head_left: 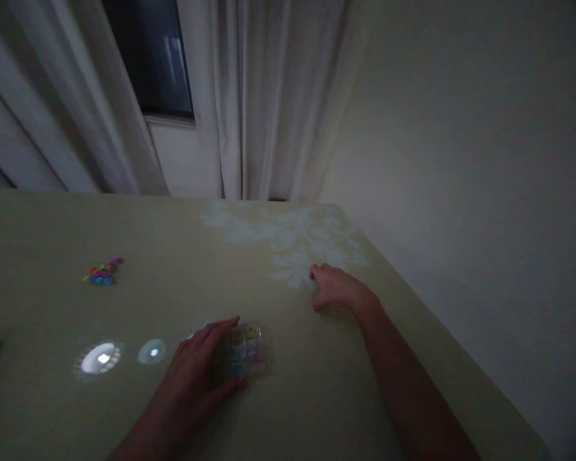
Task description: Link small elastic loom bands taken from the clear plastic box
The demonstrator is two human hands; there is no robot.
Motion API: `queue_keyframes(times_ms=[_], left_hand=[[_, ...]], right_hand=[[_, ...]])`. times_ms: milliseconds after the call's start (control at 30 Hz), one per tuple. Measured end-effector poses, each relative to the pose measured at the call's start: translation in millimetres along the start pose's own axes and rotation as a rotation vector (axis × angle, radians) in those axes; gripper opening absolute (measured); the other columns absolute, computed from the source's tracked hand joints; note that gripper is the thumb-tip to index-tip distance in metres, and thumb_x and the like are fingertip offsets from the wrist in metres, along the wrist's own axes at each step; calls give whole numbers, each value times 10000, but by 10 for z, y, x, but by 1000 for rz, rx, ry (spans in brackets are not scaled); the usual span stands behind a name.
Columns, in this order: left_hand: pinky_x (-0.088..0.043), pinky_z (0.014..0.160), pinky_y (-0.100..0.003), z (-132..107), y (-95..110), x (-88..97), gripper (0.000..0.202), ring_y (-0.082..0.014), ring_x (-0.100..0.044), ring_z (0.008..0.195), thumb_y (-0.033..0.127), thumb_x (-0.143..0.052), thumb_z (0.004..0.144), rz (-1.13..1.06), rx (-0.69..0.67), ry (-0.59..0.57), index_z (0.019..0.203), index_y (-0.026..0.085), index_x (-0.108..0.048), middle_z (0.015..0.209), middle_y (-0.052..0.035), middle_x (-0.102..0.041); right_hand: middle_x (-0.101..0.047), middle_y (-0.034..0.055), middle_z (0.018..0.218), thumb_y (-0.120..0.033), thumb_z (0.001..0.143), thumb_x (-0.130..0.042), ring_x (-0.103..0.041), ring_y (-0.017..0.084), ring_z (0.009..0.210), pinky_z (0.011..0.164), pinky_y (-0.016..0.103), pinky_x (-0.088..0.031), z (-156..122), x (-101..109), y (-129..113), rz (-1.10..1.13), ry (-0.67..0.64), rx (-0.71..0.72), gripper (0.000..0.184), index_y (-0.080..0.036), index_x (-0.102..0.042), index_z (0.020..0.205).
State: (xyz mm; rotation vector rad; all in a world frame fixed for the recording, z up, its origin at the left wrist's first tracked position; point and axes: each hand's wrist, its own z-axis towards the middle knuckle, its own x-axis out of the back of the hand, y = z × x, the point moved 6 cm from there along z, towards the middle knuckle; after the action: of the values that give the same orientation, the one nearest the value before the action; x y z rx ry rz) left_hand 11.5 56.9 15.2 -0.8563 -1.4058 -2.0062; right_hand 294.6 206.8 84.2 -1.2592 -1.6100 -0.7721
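My left hand (pixel 199 365) rests on the table with its fingers wrapped round the left side of a small clear plastic box (pixel 247 350) that holds colourful little pieces. My right hand (pixel 333 288) lies farther right on the table, fingers curled in against the cloth's white flower print (pixel 292 240); whether it holds anything is hidden. A little heap of colourful small pieces (pixel 103 271) lies far to the left, apart from both hands.
A pale yellow-green cloth covers the table (pixel 173 256). Two bright light reflections (pixel 98 357) shine on it at the left. White curtains (pixel 249 96) and a dark window (pixel 148 57) stand behind. The table's right edge meets a plain wall (pixel 461 160).
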Motion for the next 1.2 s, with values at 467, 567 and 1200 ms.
queue_keyframes(times_ms=[467, 567, 1200], left_hand=[[-575, 1060, -522, 29, -38, -17, 845, -353, -629, 1329, 353, -836, 776, -216, 46, 64, 1519, 356, -434, 1617, -118, -443], [-606, 1014, -498, 35, 1, -2, 773, -339, -675, 1271, 361, -814, 803, -217, 78, 39, 1484, 333, -449, 1476, -111, -611], [-678, 848, -456, 22, -156, 63, 757, -355, -788, 1031, 420, -871, 659, -252, 156, 40, 1338, 356, -543, 1219, -29, -795]], right_hand=[[-667, 140, 1312, -348, 787, -859, -631, 296, 1205, 994, 380, -486, -379, -226, -1535, 376, 61, 862, 745, -172, -495, 1413], [-703, 146, 1238, -402, 781, -868, -675, 313, 1119, 917, 384, -513, -434, -213, -1524, 315, 99, 800, 736, -162, -514, 1380], [-757, 202, 1096, -282, 899, -724, -729, 325, 982, 797, 405, -586, -641, -244, -1784, 82, 309, 788, 490, -61, -515, 1284]])
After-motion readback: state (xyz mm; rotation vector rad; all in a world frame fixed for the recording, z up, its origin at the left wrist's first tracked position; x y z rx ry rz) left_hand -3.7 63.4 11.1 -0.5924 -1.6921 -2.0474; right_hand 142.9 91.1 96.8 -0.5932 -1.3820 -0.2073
